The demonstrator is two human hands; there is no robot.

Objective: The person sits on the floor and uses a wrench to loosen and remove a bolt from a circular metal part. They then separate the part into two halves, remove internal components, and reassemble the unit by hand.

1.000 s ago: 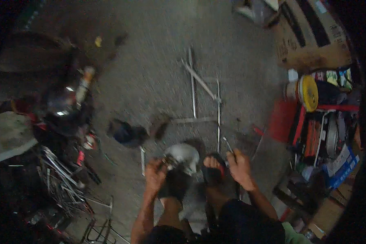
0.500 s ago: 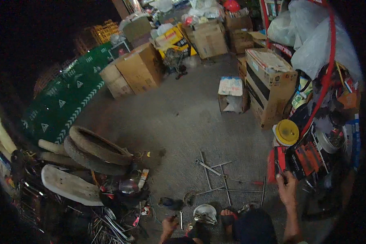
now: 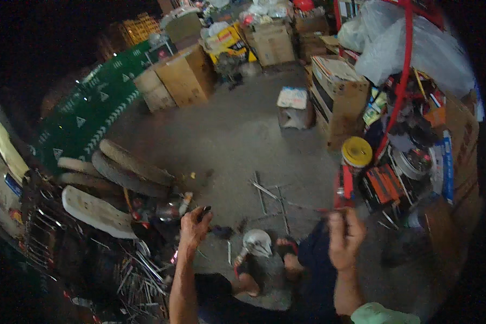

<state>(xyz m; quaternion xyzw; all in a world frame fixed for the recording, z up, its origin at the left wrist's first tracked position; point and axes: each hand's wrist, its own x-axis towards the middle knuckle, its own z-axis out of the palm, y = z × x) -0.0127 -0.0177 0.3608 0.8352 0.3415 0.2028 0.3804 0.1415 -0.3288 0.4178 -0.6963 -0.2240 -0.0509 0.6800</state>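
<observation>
We pinch a small dark thing (image 3: 206,211) in the fingers of our left hand (image 3: 193,229). Our right hand (image 3: 346,238) is up too, its fingers bent; we cannot tell if they hold something. A white bowl (image 3: 258,243) sits by our feet (image 3: 290,255), and long metal bars (image 3: 280,200) lie past it on the floor (image 3: 227,135).

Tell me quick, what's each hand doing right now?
Left hand: closed on a small dark object.
Right hand: partly curled; whether it holds anything cannot be told.
</observation>
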